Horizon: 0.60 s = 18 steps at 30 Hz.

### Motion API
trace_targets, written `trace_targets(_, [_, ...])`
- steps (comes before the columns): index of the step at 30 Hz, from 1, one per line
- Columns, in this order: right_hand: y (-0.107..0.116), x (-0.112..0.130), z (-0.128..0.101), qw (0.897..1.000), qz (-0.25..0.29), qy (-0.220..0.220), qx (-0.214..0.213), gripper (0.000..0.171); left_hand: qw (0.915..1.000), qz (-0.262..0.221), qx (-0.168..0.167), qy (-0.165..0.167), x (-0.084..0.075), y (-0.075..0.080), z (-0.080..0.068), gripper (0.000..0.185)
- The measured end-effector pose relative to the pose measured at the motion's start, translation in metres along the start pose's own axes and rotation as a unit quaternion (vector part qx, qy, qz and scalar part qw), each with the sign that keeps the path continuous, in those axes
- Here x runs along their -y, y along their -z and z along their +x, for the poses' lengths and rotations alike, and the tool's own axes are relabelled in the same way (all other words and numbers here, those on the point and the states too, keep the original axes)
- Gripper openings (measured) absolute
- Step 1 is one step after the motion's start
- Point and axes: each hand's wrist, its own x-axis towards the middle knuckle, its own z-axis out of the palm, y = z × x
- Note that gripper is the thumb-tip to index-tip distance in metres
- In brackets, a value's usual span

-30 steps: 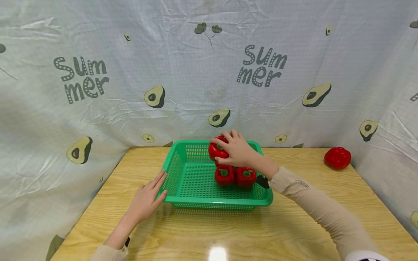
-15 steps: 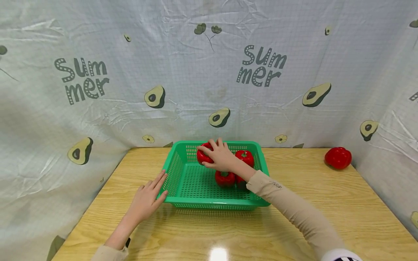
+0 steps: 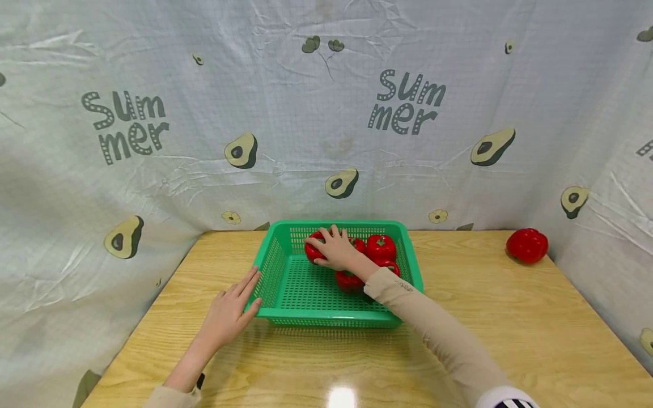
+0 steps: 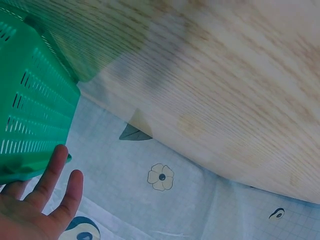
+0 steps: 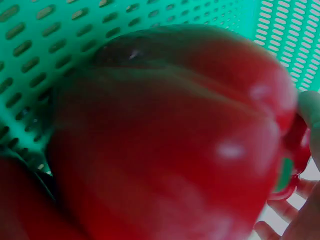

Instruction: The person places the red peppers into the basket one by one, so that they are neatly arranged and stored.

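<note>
A green plastic basket [image 3: 336, 313] stands on the table with several red bell peppers [image 3: 381, 247] in its right half. Near its back wall, left of the others, my right hand [image 3: 335, 252] grips a red bell pepper [image 3: 312, 253] from above. That pepper seems to be low in the basket; whether it touches the bottom I cannot tell. In the right wrist view another bell pepper [image 5: 175, 150] fills the middle, and the gripped one shows only at the right edge. Fingers straight, my left hand [image 3: 228, 314] rests against the basket's left rim.
One more red bell pepper [image 3: 528, 246] lies on the wooden table [image 3: 490, 300] at the far right, near the back edge. Behind and beside the table hangs a pale printed cloth [image 3: 285, 102].
My right hand has carried the bell pepper leftward and down into the basket's back part, uncovering a pepper at the back right. The left hand has stayed on the rim.
</note>
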Motion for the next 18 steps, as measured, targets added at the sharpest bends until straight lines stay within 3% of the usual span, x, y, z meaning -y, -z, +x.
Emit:
trace_targets(13, [-0.011, -0.005, 0.008, 0.997, 0.008, -0.031, 0.068, 0.052, 1.0, -0.003, -0.004, -0.004, 0.001, -0.002, 0.001, 0.054])
trace_targets(18, [-0.011, -0.004, 0.009, 0.997, 0.006, -0.033, 0.075, 0.048, 0.9996, -0.008, -0.024, -0.014, 0.001, -0.003, 0.001, 0.052])
